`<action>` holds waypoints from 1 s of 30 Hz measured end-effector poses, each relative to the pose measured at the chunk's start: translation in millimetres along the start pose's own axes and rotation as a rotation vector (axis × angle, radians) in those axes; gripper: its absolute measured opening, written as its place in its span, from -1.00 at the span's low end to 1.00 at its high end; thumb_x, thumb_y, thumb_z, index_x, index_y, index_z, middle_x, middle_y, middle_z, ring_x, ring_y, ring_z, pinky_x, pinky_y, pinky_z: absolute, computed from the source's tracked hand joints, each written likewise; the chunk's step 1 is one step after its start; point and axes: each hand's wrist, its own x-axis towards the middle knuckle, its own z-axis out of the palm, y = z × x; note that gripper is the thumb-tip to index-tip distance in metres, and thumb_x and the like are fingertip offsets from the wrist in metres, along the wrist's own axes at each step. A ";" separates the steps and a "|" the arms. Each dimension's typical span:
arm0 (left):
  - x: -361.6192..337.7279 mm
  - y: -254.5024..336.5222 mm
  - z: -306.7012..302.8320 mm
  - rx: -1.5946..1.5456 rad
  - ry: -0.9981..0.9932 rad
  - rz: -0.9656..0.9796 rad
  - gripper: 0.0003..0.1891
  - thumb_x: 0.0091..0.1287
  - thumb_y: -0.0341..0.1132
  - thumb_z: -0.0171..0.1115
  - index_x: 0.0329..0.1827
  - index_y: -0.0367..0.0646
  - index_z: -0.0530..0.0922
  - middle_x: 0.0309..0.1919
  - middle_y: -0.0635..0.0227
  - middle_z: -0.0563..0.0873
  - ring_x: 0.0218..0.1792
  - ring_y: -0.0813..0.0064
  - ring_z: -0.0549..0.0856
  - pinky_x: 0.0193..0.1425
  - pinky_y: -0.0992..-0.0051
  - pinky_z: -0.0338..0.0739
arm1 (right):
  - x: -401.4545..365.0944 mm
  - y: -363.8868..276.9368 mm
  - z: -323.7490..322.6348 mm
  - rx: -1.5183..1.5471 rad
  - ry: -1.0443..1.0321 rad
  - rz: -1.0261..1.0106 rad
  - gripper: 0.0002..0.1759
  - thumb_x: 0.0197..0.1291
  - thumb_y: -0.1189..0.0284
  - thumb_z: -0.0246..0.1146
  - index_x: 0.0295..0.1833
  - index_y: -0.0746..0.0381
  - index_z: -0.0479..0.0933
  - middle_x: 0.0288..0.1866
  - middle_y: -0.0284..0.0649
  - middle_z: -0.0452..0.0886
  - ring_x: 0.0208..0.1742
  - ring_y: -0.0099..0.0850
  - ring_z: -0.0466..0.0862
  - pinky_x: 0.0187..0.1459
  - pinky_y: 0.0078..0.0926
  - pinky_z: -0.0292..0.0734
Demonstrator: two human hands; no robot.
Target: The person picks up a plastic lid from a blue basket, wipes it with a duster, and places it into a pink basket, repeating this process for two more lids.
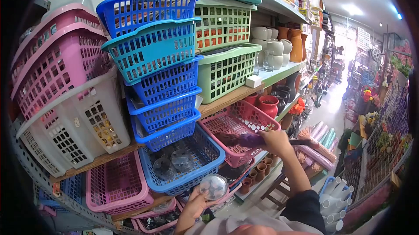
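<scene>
My left hand [196, 204], low in the middle, is closed on a clear round plastic container [213, 186], in front of a blue basket [183, 184]. Inside that basket lie several more clear plastic containers [181, 158]. My right hand [276, 141] is closed around the handle of a brush [253, 140] with purple and dark parts. The brush reaches over a pink basket [218, 123], its dark end inside the rim. Another pink basket [118, 206] sits to the left of the blue one.
Stacked blue baskets [166, 119], green baskets [227, 53] and pink and white baskets [83, 117] rise above the shelf. Pots and red vases [268, 104] stand on shelves to the right. A stool [279, 189], wrapped rolls [321, 154] and white tubes [334, 204] are lower right.
</scene>
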 end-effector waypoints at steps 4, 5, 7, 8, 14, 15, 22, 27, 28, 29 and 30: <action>-3.1 -4.9 -0.2 0.001 -0.006 -0.006 -0.59 0.45 -0.37 -0.02 0.34 -0.16 0.23 0.26 0.08 0.44 0.24 0.03 0.49 0.28 -0.07 0.42 | -55.7 -1.0 -23.0 0.128 0.183 0.175 -0.46 -0.08 0.12 0.41 0.04 0.08 0.51 -0.27 -0.17 0.59 -0.25 -0.17 0.66 -0.29 -0.23 0.54; -3.3 -6.7 0.1 0.006 -0.007 -0.014 -0.59 0.45 -0.37 -0.01 0.34 -0.16 0.23 0.26 0.08 0.45 0.24 0.03 0.49 0.28 -0.07 0.42 | -72.1 -3.7 -25.3 0.154 0.256 0.256 -0.45 -0.10 0.19 0.43 0.06 0.08 0.51 -0.25 -0.17 0.58 -0.25 -0.17 0.65 -0.28 -0.23 0.53; -2.5 -9.3 3.0 0.011 -0.012 -0.024 -0.58 0.45 -0.37 0.00 0.34 -0.15 0.23 0.26 0.09 0.45 0.24 0.02 0.49 0.28 -0.07 0.42 | -105.5 -7.8 -22.2 0.210 0.310 0.350 -0.44 -0.14 0.27 0.44 0.07 0.09 0.51 -0.24 -0.15 0.56 -0.23 -0.15 0.64 -0.26 -0.23 0.53; -1.4 -10.8 5.0 -0.003 -0.039 -0.034 -0.58 0.44 -0.38 0.00 0.35 -0.15 0.23 0.26 0.09 0.45 0.24 0.03 0.49 0.29 -0.07 0.42 | -121.7 -8.6 -16.1 0.263 0.363 0.440 -0.43 -0.18 0.35 0.45 0.07 0.10 0.51 -0.22 -0.14 0.55 -0.22 -0.13 0.63 -0.24 -0.23 0.53; 14.1 -33.3 21.0 -0.076 -0.086 -0.127 -0.52 0.43 -0.39 -0.01 0.41 -0.08 0.18 0.28 0.09 0.42 0.26 0.02 0.48 0.31 -0.03 0.41 | -221.3 -30.3 40.0 0.621 0.297 0.552 -0.53 -0.23 0.43 0.41 -0.10 0.25 0.51 -0.18 -0.06 0.53 -0.19 -0.02 0.60 -0.16 -0.23 0.51; 16.6 -34.0 31.8 -0.111 -0.113 -0.108 -0.53 0.43 -0.38 0.00 0.39 -0.08 0.20 0.27 0.09 0.43 0.27 0.02 0.47 0.31 -0.02 0.42 | -232.8 -35.5 52.3 0.661 0.343 0.459 -0.54 -0.21 0.41 0.42 -0.10 0.24 0.51 -0.19 -0.06 0.54 -0.20 -0.03 0.61 -0.18 -0.25 0.51; 13.3 -83.5 65.5 -0.032 -0.185 0.131 -0.56 0.46 -0.25 0.02 0.38 -0.01 0.24 0.22 0.33 0.49 0.19 0.27 0.55 0.24 0.05 0.47 | -293.2 -29.5 76.6 0.673 0.119 0.610 -0.66 -0.10 0.22 0.41 -0.26 0.19 0.56 -0.47 -0.02 0.62 -0.39 -0.03 0.65 -0.37 -0.21 0.52; -16.4 -103.9 102.9 -0.123 -0.118 0.049 -0.58 0.48 -0.34 -0.06 0.38 -0.02 0.21 0.29 0.33 0.40 0.21 0.24 0.51 0.26 -0.03 0.45 | -316.8 -18.9 58.5 0.691 0.266 0.526 -0.70 -0.11 0.20 0.40 -0.37 0.17 0.55 -0.55 -0.05 0.57 -0.43 -0.03 0.62 -0.42 -0.18 0.49; -21.2 -111.7 100.3 -0.120 -0.115 0.048 -0.58 0.48 -0.34 -0.06 0.38 -0.02 0.21 0.29 0.33 0.40 0.21 0.24 0.51 0.26 -0.03 0.45 | -326.1 -17.7 61.0 0.695 0.265 0.526 -0.70 -0.11 0.20 0.40 -0.37 0.17 0.55 -0.55 -0.05 0.57 -0.43 -0.03 0.62 -0.42 -0.18 0.49; -23.8 -121.1 94.6 -0.143 -0.146 0.033 -0.57 0.48 -0.36 -0.07 0.40 -0.02 0.19 0.31 0.31 0.38 0.24 0.23 0.48 0.27 -0.04 0.43 | -335.9 -16.6 64.9 0.667 0.200 0.493 -0.70 -0.12 0.20 0.41 -0.37 0.17 0.55 -0.53 -0.06 0.58 -0.42 -0.03 0.62 -0.41 -0.18 0.49; -29.7 -130.5 89.9 -0.165 -0.177 0.020 -0.55 0.48 -0.38 -0.08 0.41 -0.02 0.16 0.33 0.29 0.35 0.27 0.22 0.45 0.29 -0.05 0.41 | -341.9 -16.3 64.9 0.639 0.137 0.456 -0.70 -0.13 0.20 0.41 -0.36 0.16 0.56 -0.51 -0.06 0.58 -0.40 -0.03 0.62 -0.40 -0.17 0.50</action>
